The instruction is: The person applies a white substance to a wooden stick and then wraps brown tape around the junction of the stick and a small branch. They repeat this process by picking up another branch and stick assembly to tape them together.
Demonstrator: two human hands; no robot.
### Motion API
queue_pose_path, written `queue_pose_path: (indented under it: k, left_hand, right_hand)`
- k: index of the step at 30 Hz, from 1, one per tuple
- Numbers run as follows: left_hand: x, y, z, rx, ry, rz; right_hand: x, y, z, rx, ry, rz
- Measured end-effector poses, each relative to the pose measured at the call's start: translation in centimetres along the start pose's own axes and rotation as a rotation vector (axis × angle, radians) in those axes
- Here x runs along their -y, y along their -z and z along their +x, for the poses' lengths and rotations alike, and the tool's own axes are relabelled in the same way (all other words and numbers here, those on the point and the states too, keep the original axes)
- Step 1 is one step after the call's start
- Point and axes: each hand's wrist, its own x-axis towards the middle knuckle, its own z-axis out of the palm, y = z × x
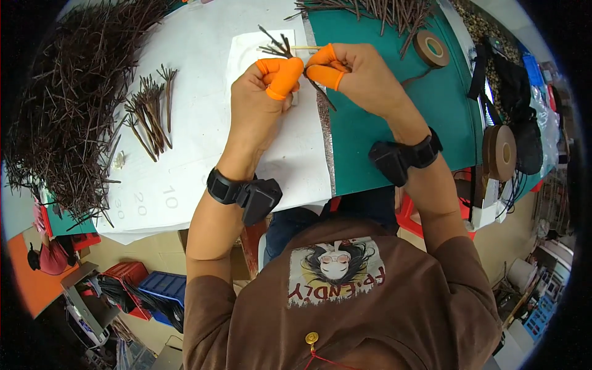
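Observation:
My left hand (271, 83), with orange finger covers on the thumb and fingers, is closed round a brown branched twig (280, 48). Its forked tips stick out above the fingers. The fingertips of my right hand (345, 71), also in orange covers, are pinched at the twig's stem, close beside the left thumb. The dark stem slants down to the right below both hands. A roll of brown tape (431, 49) lies beyond my right wrist, and its loose tail runs towards that wrist. Whether tape is also between the right fingers is hidden.
A large heap of brown twigs (61, 105) covers the table's left side. Beside it lies a small bunch of forked twigs (146, 114) on white paper (203, 123). More sticks (376, 12) lie at the back of the green mat (364, 142). Another tape roll (499, 153) stands at right.

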Motion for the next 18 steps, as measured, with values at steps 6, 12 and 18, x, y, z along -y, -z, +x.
queue_pose_path:
  k: [6, 12, 18]
  left_hand:
    - [0.0, 0.8, 0.4, -0.057, -0.05, 0.172]
    - [-0.2, 0.9, 0.5, -0.013, -0.051, 0.182]
    - [-0.3, 0.8, 0.4, 0.038, -0.047, 0.205]
  right_hand:
    - [0.9, 0.7, -0.3, 0.096, -0.039, -0.128]
    - [0.5, 1.9, 0.0, 0.169, -0.035, -0.154]
    - [-0.6, 1.7, 0.1, 0.14, -0.032, -0.078]
